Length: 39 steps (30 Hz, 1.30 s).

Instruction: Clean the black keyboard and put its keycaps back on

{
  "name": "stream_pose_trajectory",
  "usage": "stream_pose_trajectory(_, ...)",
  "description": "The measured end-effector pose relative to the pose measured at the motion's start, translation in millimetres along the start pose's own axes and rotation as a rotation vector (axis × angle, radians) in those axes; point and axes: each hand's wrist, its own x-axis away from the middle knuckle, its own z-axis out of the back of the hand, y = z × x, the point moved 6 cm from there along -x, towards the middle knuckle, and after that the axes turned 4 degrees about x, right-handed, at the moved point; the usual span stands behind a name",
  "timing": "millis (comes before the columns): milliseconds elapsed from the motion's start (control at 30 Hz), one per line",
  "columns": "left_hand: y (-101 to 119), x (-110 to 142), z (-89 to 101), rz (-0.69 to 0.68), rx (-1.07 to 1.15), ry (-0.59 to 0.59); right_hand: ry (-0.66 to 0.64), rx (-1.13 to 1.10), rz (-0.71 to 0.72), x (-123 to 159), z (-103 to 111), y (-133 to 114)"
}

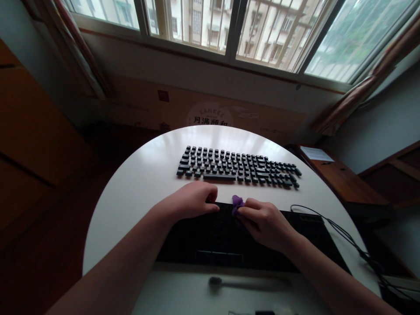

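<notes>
A black keyboard base (210, 243) without its keycaps lies in front of me on the round white table. My left hand (198, 199) is closed at its far edge, thumb on the top and fingers curled by the rim. In my right hand (264, 218) a bunched purple cloth (236, 204) is pinched, pressed against the base's far edge near the middle. Loose black keycaps (226, 166) stand in keyboard order beyond the base, with the long spacebar (219, 177) in the front row. A toothbrush (236, 284) lies on the near side.
A black cable (341, 232) runs from the base off the right side of the white table (111, 218). Small dark items (264, 313) show at the near edge. A brown wooden desk (341, 179) with a paper sheet (316, 154) stands at right. Windows are ahead.
</notes>
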Motion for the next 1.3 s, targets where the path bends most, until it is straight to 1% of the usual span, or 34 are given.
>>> stream_pose_trajectory(200,-1.0,-1.0,-0.3,-0.009,-0.003,-0.001,-0.003,-0.03,0.005,-0.8,-0.8,-0.2)
stream_pose_trajectory(367,-0.7,-0.7,0.2,-0.029,-0.007,0.015,-0.059,0.113,-0.012,-5.1,-2.9,-7.3)
stream_pose_trajectory(600,-3.9,-1.5,-2.2,-0.003,0.009,0.002,-0.116,0.029,0.084,-7.1,-3.3,-11.8)
stream_pose_trajectory(700,-4.0,-1.1,-2.0,-0.004,-0.001,0.005,-0.104,0.045,0.065,-7.3,-5.3,-10.9)
stream_pose_trajectory(867,-3.6,-0.4,-2.0,-0.018,-0.022,0.009,-0.043,0.094,-0.027,-6.2,-7.1,-6.6)
stream_pose_trajectory(1000,-4.7,-0.8,-2.5,-0.013,-0.006,0.011,-0.031,0.05,-0.01,-5.3,-5.5,-8.9)
stream_pose_trajectory(1100,-4.4,-0.5,-2.9,-0.022,-0.007,0.009,-0.014,0.003,-0.01,-10.0,-4.3,-15.0)
stream_pose_trajectory(1200,-4.0,0.1,-2.8,-0.034,-0.01,0.016,-0.036,0.037,-0.003,-19.1,-8.4,-22.4)
stream_pose_trajectory(1300,-4.2,0.3,-2.8,-0.041,-0.009,0.025,-0.05,0.066,-0.009,-26.4,-11.9,-23.8)
